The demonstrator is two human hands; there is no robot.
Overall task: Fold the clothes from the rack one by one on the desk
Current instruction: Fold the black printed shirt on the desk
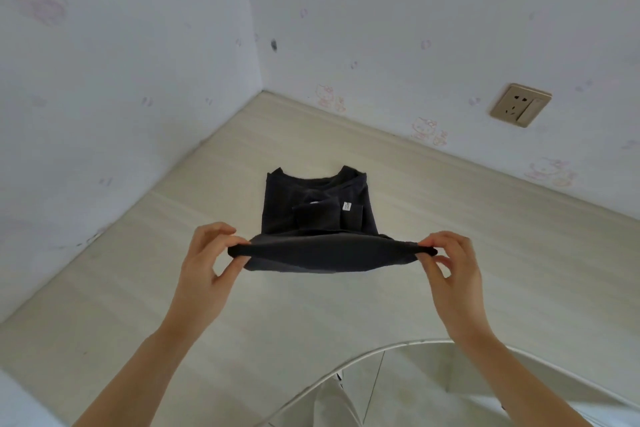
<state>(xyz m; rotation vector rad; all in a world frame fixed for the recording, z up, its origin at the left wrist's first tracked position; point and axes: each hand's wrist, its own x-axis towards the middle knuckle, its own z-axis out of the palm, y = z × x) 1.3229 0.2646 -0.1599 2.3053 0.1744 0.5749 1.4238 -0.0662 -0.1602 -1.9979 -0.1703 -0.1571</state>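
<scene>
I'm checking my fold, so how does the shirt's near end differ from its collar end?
The hem is lifted off the desk, pinched at its corners by the left hand and right hand; the collar end lies flat, untouched. The hem looks stretched wide, the collar end narrower. Both are dark.

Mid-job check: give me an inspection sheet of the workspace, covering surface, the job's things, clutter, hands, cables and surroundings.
Surface: pale wood-grain desk set into a wall corner.
Job's things: dark shirt lies collar away from the person, sleeves folded in, white tag showing; its near hem is lifted off the desk.
Clutter: nothing seen.
Hands: left hand pinches the hem's left corner; right hand pinches its right corner, cloth stretched between them.
Cables: nothing seen.
Surroundings: pale wallpaper with faint pink cartoon prints; beige wall socket on the right wall; curved metal bar with pale cloth under it at bottom right, probably the rack.
</scene>
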